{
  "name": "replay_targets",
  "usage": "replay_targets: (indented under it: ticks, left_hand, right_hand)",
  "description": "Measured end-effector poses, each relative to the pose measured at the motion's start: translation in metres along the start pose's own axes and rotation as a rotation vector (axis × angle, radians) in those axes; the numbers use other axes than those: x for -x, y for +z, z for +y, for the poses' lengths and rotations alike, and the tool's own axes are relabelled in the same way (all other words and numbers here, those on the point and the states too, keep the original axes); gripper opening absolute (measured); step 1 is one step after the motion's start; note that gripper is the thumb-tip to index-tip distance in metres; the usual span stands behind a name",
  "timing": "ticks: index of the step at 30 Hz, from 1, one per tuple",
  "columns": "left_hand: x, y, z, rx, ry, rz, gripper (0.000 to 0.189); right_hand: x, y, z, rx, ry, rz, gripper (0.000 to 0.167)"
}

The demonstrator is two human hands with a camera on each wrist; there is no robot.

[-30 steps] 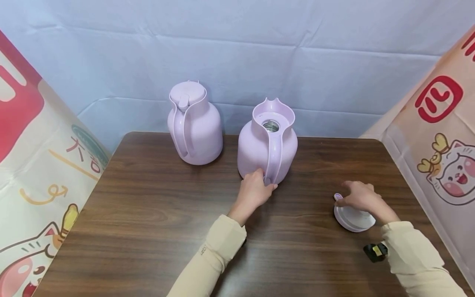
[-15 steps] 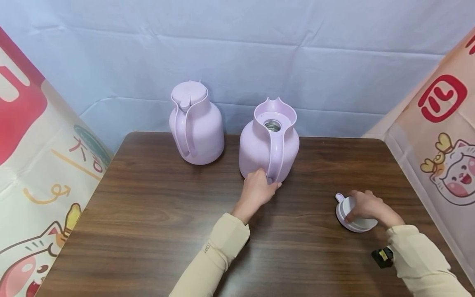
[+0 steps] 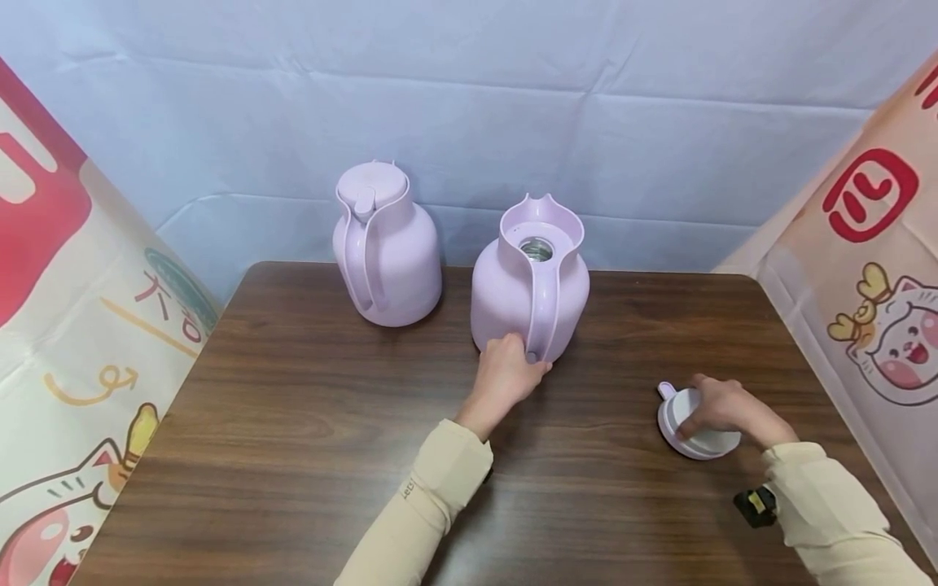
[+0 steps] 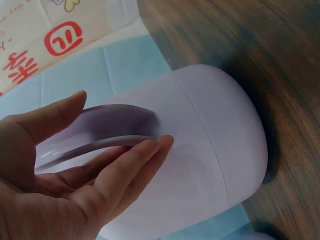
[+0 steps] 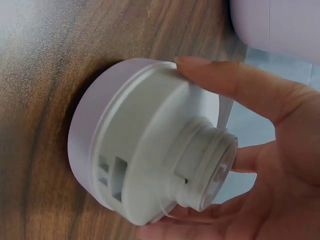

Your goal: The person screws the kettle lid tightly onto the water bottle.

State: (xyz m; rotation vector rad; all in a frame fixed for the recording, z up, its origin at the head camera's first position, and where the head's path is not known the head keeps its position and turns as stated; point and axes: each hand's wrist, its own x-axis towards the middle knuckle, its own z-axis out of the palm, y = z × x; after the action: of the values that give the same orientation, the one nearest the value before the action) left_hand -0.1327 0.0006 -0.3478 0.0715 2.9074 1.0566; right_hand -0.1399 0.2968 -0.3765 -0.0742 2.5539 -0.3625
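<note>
On the desk (image 3: 293,456), the left hand (image 3: 506,376) grips the open jug (image 3: 501,293); right of it, the right hand (image 3: 721,405) pinches the upturned lid (image 5: 150,135), which a shallow hold could drop.

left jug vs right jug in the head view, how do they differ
The left jug has its lid on; the right jug has an uncovered mouth.
The left grip holds the right jug's handle; the left jug is untouched.
The left jug stands farther back than the right jug.
Both are pale purple, upright on the table.
</note>
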Motion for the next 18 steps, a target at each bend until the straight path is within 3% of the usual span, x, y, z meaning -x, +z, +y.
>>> replay_targets:
  ticks: [5,18]
  left_hand:
    - [-0.001,0.003,0.001,-0.038,0.004,0.007,0.028]
    - [-0.003,0.003,0.001,-0.075,0.030,0.012,0.022]
  right_hand:
    - [0.002,-0.001,-0.002,-0.010,-0.055,0.009,0.089]
    - [0.007,-0.021,-0.019,0.006,-0.082,-0.021,0.074]
